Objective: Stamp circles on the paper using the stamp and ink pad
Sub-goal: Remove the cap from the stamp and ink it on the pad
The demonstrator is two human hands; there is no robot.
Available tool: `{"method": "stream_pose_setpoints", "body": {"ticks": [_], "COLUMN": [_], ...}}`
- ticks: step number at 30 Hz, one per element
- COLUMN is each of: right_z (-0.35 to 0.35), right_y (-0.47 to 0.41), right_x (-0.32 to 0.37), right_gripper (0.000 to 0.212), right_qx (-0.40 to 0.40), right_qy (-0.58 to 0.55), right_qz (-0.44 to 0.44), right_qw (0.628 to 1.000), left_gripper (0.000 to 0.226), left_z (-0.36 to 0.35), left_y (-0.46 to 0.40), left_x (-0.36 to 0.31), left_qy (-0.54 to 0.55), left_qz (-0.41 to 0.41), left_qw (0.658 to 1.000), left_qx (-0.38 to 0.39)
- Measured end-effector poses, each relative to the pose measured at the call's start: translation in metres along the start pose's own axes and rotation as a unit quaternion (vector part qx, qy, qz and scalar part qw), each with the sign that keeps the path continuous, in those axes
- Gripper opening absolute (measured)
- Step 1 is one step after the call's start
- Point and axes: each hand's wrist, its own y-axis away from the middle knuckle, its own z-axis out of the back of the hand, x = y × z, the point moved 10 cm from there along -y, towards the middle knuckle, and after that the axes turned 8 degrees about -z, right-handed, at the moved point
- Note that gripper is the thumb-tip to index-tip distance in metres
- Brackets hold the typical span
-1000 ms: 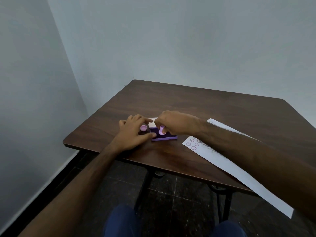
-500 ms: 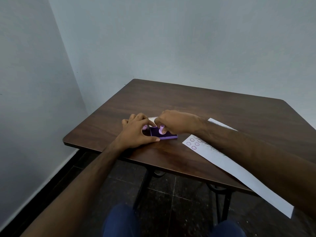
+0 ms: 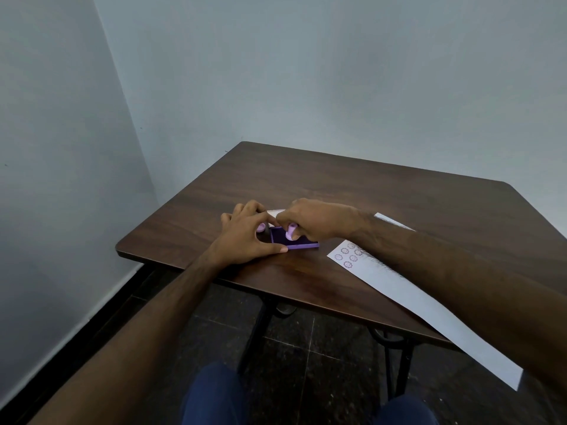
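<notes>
A purple ink pad (image 3: 302, 244) lies open on the dark wooden table (image 3: 368, 191). My right hand (image 3: 316, 220) pinches a small pink stamp (image 3: 291, 232) and holds it upright, pressed onto the pad's dark ink surface. My left hand (image 3: 245, 237) steadies the pad's left end, thumb along its front edge. A second pink piece (image 3: 261, 227), perhaps a cap, shows under my left fingers. The long white paper strip (image 3: 408, 297) lies to the right, with several purple circle prints (image 3: 348, 256) near its left end.
The paper strip overhangs the table's near edge at the right. A small white piece (image 3: 275, 212) peeks out behind my hands. Walls stand close at the left and back. My knees and the table's black legs are below.
My left thumb slid forward along the ink pad's front edge and the fingers closed over the second pink piece. My right hand keeps the stamp on the pad.
</notes>
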Motion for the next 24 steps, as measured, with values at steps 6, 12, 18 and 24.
{"method": "stream_pose_setpoints", "body": {"ticks": [6,12,18,24], "right_z": [-0.002,-0.013,-0.011,-0.017], "right_y": [-0.011,-0.009,-0.009,-0.015], "right_x": [-0.01,-0.004,-0.007,-0.015], "right_gripper": [0.015,0.036,0.024,0.037], "right_qx": [0.008,0.037,0.035,0.015], "right_qy": [0.039,0.039,0.011,0.108], "right_qz": [-0.059,-0.022,-0.007,-0.084], "right_qw": [0.997,0.998,0.999,0.99], "left_gripper": [0.054,0.062,0.065,0.065], "left_z": [0.0,-0.002,-0.005,-0.003], "left_y": [0.0,-0.001,-0.002,-0.001], "left_x": [-0.001,-0.001,0.002,0.0], "left_qy": [-0.005,-0.016,-0.025,-0.021], "left_qz": [-0.003,0.0,-0.003,-0.002], "left_qw": [1.0,1.0,1.0,1.0], "left_qx": [0.01,0.012,0.014,0.016]}}
